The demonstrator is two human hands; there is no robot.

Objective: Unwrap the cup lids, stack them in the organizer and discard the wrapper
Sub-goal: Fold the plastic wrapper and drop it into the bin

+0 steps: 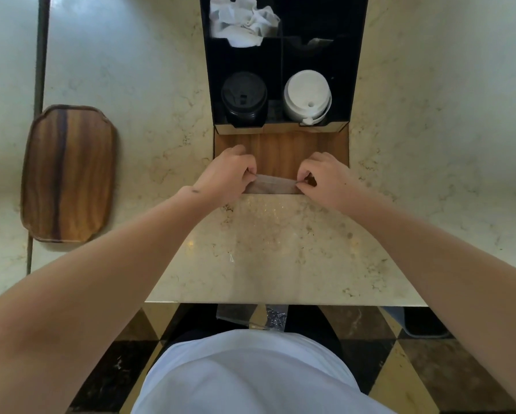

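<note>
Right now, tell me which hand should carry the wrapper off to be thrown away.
Probably the right hand. Both hands pinch the wrapper, left hand included, but the only bin-like thing in view sits on the floor at the right.

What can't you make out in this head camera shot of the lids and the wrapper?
- Clear wrapper, head view: see-through, its ends hidden by the left hand and right hand; any tear is unclear.
- Black lids and white lids: seen from above, count hidden.
- Organizer: far end cut off by the top edge.
</note>
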